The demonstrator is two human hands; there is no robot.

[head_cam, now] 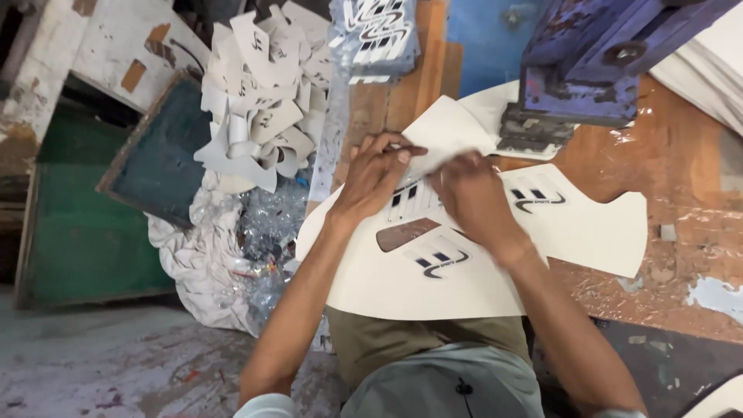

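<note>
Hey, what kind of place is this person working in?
Probably a small printing workshop for shoe parts. Both hands, left and right, handle a white cut sheet printed with dark stripe marks on a worn wooden bench. A pile of printed white cut-outs and a paint-stained purple press sit nearby.

cut sheet on table | press block behind it | cutout pile left

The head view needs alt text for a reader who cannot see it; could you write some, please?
Both hands, left and right, pinch a white sheet above a cut white panel with dark printed marks on a worn wooden table. A pile of cut pieces lies at left.
</note>
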